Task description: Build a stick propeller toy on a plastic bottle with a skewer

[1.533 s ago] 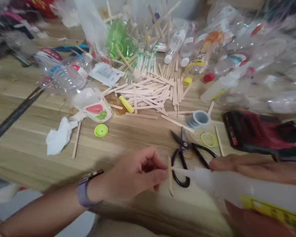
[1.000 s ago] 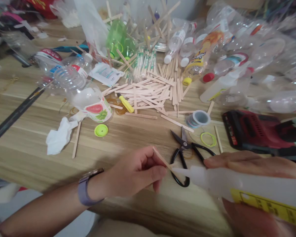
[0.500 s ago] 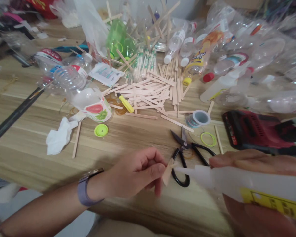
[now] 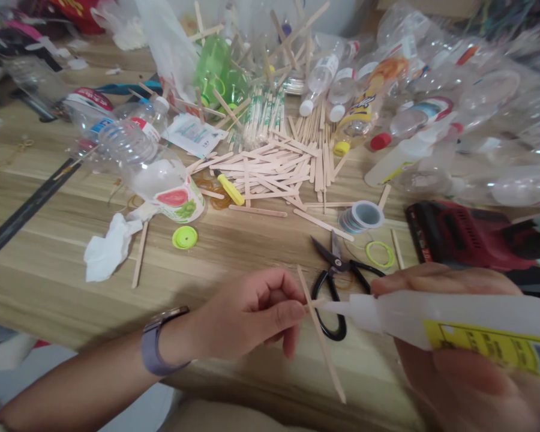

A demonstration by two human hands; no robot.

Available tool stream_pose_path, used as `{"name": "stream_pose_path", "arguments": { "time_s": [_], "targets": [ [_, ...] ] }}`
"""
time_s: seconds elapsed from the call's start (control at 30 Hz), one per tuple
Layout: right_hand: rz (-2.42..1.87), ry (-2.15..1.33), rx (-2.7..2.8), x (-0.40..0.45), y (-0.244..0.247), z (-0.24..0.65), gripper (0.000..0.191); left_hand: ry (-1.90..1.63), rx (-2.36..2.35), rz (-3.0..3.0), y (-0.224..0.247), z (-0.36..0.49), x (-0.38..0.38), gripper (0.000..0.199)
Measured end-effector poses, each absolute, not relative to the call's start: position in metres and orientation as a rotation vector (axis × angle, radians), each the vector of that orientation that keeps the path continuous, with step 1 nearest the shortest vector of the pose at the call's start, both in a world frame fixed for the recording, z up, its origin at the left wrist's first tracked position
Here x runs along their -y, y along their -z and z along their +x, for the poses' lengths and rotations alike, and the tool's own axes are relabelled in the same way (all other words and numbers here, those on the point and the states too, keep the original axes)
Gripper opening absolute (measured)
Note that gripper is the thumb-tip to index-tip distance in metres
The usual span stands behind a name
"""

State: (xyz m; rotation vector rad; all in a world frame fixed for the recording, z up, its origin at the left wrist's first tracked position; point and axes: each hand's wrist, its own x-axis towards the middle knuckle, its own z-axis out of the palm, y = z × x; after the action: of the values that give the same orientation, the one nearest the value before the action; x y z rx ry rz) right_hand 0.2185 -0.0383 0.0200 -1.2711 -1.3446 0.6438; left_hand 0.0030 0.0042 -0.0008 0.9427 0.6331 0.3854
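My left hand (image 4: 252,315), a watch on its wrist, pinches a thin wooden craft stick (image 4: 321,339) near its middle, so the stick slants down to the right above the wooden table (image 4: 49,270). My right hand (image 4: 468,372) grips a white glue bottle (image 4: 441,330) with a yellow label. The bottle's nozzle tip touches the stick right beside my left fingertips.
Black scissors (image 4: 342,282) lie just behind the stick, near a green ring (image 4: 380,254) and a tape roll (image 4: 362,217). A heap of craft sticks (image 4: 274,165), plastic bottles (image 4: 126,138), a crumpled tissue (image 4: 105,249), a green cap (image 4: 184,237) and a red-black tool (image 4: 468,237) crowd the table.
My left fingers have turned the stick from nearly edge-on to a long slant. The glue bottle stayed at its tip and shifted slightly.
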Motion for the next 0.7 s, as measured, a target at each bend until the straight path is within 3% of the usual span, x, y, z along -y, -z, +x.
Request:
{"name": "stream_pose_path", "arguments": {
  "time_s": [0.7],
  "targets": [
    [-1.268, -0.756, 1.276, 0.0385, -0.0264, 0.2158, 0.036, -0.384, -0.764, 1.053, -0.0044, 0.0014, -0.0043, 0.025]
  ]
}}
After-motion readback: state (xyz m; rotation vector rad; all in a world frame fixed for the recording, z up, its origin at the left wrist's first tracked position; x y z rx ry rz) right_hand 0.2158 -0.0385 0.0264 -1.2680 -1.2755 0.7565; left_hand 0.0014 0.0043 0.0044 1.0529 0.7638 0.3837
